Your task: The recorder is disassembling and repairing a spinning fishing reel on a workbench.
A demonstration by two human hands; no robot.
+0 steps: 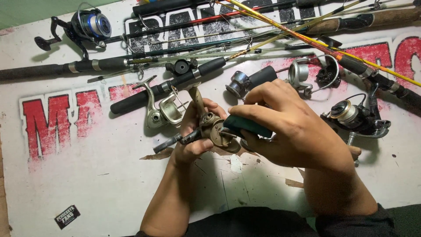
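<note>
My left hand [193,134] grips a tan metal fishing reel body [215,129] by its underside, fingers curled around it and its dark handle stub [169,142]. My right hand [291,127] is closed on a dark green tool handle [247,126], most likely a screwdriver, whose tip end meets the reel's side plate. Both hands are held over the white painted board [87,184], just below a silver reel frame [162,112].
Several fishing rods [188,77] lie across the top of the board, with a yellow rod [315,41] running diagonally. A blue-spooled reel [90,25] sits top left, a black and gold reel [357,118] at right, and loose reel parts [239,83] in the middle.
</note>
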